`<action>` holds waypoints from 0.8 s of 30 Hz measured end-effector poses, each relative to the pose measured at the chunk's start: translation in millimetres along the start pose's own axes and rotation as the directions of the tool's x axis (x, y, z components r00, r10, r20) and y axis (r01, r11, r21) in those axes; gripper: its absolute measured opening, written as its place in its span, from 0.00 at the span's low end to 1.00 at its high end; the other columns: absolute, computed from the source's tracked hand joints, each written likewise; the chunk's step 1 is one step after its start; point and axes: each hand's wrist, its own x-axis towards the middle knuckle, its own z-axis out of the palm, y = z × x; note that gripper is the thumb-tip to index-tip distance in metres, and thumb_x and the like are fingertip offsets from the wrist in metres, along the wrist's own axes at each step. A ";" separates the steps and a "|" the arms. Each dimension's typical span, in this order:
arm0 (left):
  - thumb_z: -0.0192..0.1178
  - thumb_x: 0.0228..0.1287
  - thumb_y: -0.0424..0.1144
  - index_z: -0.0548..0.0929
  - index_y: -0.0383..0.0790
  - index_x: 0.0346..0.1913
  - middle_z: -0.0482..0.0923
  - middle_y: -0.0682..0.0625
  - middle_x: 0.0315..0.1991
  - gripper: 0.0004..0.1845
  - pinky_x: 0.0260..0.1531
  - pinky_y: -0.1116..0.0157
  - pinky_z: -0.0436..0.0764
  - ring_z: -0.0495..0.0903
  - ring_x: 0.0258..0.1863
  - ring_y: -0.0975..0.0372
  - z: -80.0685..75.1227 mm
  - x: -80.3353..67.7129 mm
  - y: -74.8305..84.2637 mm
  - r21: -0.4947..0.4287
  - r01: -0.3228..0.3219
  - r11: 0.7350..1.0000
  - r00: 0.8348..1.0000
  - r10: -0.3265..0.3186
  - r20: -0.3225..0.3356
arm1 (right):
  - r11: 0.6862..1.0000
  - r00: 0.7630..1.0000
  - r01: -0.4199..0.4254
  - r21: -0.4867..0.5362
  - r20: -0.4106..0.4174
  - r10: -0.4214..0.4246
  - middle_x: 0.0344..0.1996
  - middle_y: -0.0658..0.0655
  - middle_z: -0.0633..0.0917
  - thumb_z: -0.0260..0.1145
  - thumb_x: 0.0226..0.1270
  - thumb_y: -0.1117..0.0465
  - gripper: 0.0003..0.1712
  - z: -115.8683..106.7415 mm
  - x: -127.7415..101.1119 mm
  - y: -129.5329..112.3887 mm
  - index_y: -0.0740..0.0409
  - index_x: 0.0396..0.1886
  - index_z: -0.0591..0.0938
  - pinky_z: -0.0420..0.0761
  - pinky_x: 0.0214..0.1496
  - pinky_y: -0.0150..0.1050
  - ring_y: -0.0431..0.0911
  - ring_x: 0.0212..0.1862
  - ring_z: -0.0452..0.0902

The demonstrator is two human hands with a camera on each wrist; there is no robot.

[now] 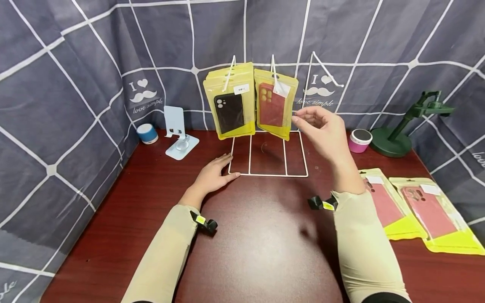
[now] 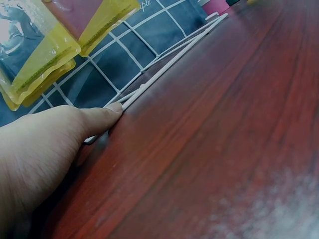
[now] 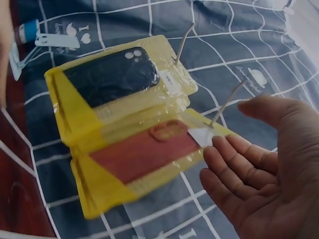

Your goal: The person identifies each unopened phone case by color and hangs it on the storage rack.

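Observation:
A white wire display rack (image 1: pixel 278 175) stands on the table. From one hook hang yellow bags with a black phone case (image 1: pixel 229 112) in front. Another hook carries a yellow bag with a red phone case (image 1: pixel 271 107) and a white label (image 3: pixel 201 136). My left hand (image 1: pixel 213 174) rests at the rack's left front corner, its thumb touching the base wire (image 2: pixel 164 72). Beside the red case's bag is my right hand (image 1: pixel 322 130), fingers loosely bent and thumb apart from them (image 3: pixel 264 164). Nothing shows in its grasp. Whether a fingertip touches the bag, I cannot tell.
Two more bagged red phone cases (image 1: pixel 432 210) lie at the right. A green stand (image 1: pixel 392 141) and a pink round speaker (image 1: pixel 360 141) are behind them. At the left are a light blue phone stand (image 1: pixel 182 147) and a blue cylinder (image 1: pixel 147 134). The rack's right hook (image 1: pixel 329 73) is bare.

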 end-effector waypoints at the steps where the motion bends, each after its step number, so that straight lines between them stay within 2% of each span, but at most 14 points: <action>1: 0.56 0.65 0.70 0.66 0.43 0.76 0.61 0.50 0.77 0.46 0.75 0.55 0.57 0.57 0.77 0.56 0.1 0.2 -0.2 0.001 -0.001 1.000 1.000 0.001 0.002 | 0.999 1.000 0.002 -0.033 0.009 -0.001 0.33 0.44 0.88 0.75 0.63 0.55 0.16 -4.4 -2.2 2.6 0.59 0.46 0.87 0.77 0.37 0.28 0.39 0.35 0.83; 4: 0.55 0.64 0.71 0.66 0.43 0.76 0.60 0.50 0.77 0.46 0.75 0.55 0.57 0.57 0.77 0.56 0.7 0.7 -1.4 0.002 -0.004 1.000 1.000 0.004 0.002 | 0.993 0.999 -0.024 -0.115 0.023 0.027 0.31 0.43 0.87 0.74 0.63 0.55 0.16 -16.7 -9.7 7.0 0.59 0.46 0.87 0.75 0.34 0.27 0.38 0.33 0.81; 7: 0.55 0.64 0.71 0.67 0.43 0.76 0.61 0.50 0.77 0.46 0.75 0.55 0.57 0.57 0.77 0.57 1.9 1.1 -3.0 0.007 -0.009 1.000 1.000 0.009 -0.007 | 0.987 0.998 -0.050 -0.151 0.038 0.056 0.31 0.44 0.87 0.73 0.64 0.55 0.17 -26.0 -18.0 3.3 0.62 0.47 0.86 0.75 0.33 0.27 0.38 0.33 0.80; 11: 0.55 0.65 0.71 0.67 0.43 0.76 0.61 0.50 0.77 0.46 0.75 0.56 0.56 0.56 0.77 0.58 3.9 1.0 -4.5 0.005 -0.017 1.000 1.000 0.017 -0.012 | 0.986 0.996 -0.060 -0.158 0.057 0.070 0.31 0.47 0.87 0.73 0.64 0.56 0.17 -33.6 -28.7 -7.9 0.64 0.46 0.86 0.75 0.34 0.26 0.37 0.33 0.81; 15: 0.57 0.65 0.69 0.67 0.43 0.76 0.61 0.50 0.76 0.45 0.75 0.55 0.57 0.57 0.77 0.57 4.3 -0.1 -4.1 -0.008 -0.014 1.000 1.000 0.014 -0.013 | 0.986 0.996 -0.045 -0.163 0.067 0.057 0.31 0.46 0.87 0.74 0.63 0.57 0.17 -38.4 -34.7 -8.3 0.64 0.45 0.85 0.75 0.35 0.23 0.36 0.32 0.81; 21: 0.58 0.65 0.68 0.67 0.43 0.76 0.61 0.50 0.76 0.45 0.74 0.54 0.58 0.57 0.77 0.56 2.7 -0.1 -1.8 -0.006 -0.007 1.000 1.000 0.007 -0.011 | 0.990 0.997 -0.038 -0.134 0.059 0.046 0.31 0.49 0.87 0.75 0.62 0.57 0.16 -51.9 -35.2 19.4 0.60 0.45 0.86 0.78 0.30 0.25 0.40 0.28 0.81; 24: 0.58 0.65 0.68 0.67 0.44 0.76 0.61 0.50 0.76 0.45 0.74 0.53 0.58 0.57 0.77 0.56 2.2 -0.4 -0.9 -0.008 -0.002 1.000 1.000 0.002 -0.009 | 0.987 0.997 -0.048 -0.153 0.057 0.057 0.30 0.50 0.87 0.76 0.62 0.54 0.17 -61.2 -36.6 32.3 0.59 0.46 0.86 0.77 0.29 0.26 0.41 0.27 0.80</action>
